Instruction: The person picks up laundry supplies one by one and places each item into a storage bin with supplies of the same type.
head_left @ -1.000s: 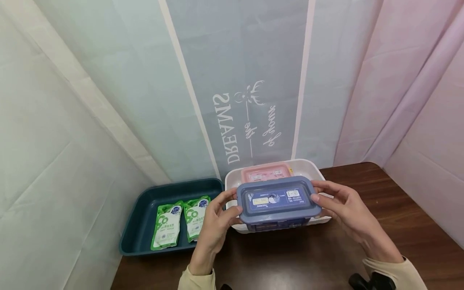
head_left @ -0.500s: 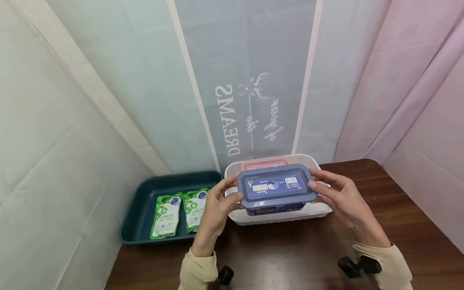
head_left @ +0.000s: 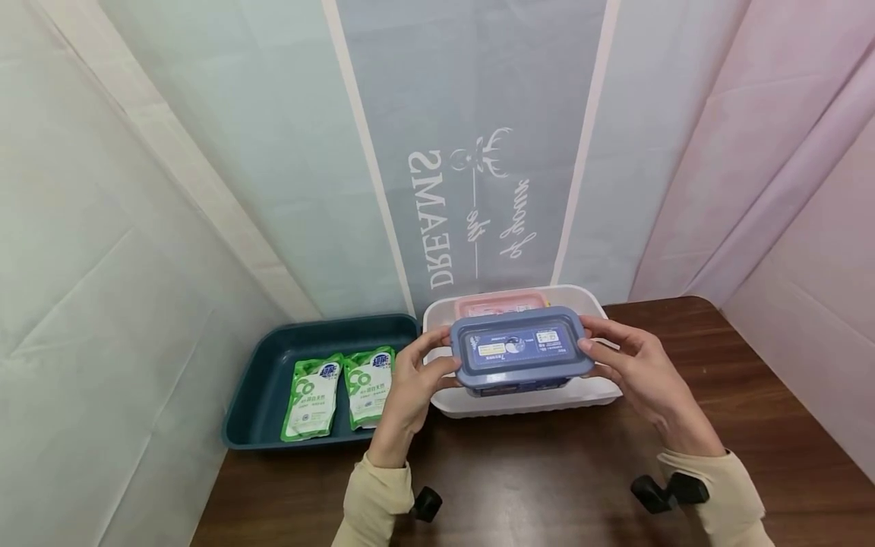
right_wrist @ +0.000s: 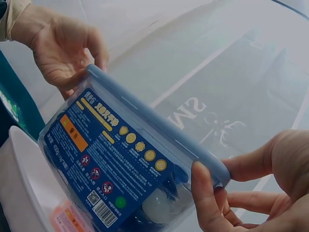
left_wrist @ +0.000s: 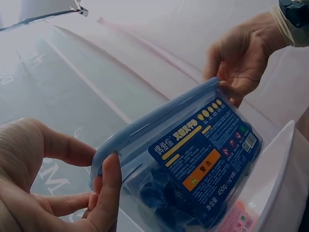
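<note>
A clear plastic box with a blue lid (head_left: 516, 351) is held up over the near part of the white tray (head_left: 437, 313). My left hand (head_left: 412, 384) grips the lid's left end between thumb and fingers. At the opposite end my right hand (head_left: 632, 372) pinches the rim in the same way. Both wrist views show a printed label (left_wrist: 203, 154) on the box's side, with dark blue and white pieces (right_wrist: 157, 205) inside. Behind it, a pink-lidded box (head_left: 499, 302) lies in the white tray, partly hidden.
To the left stands a dark teal tray (head_left: 263, 380) holding two green and white pouches (head_left: 313, 399) (head_left: 369, 386). Both trays sit on a brown wooden table (head_left: 533, 471), against a printed cloth backdrop (head_left: 478, 76).
The head view has shifted, so everything sits a little higher in it. Both hands keep their grip on the blue-lidded box, which now hides less of the white tray's near edge.
</note>
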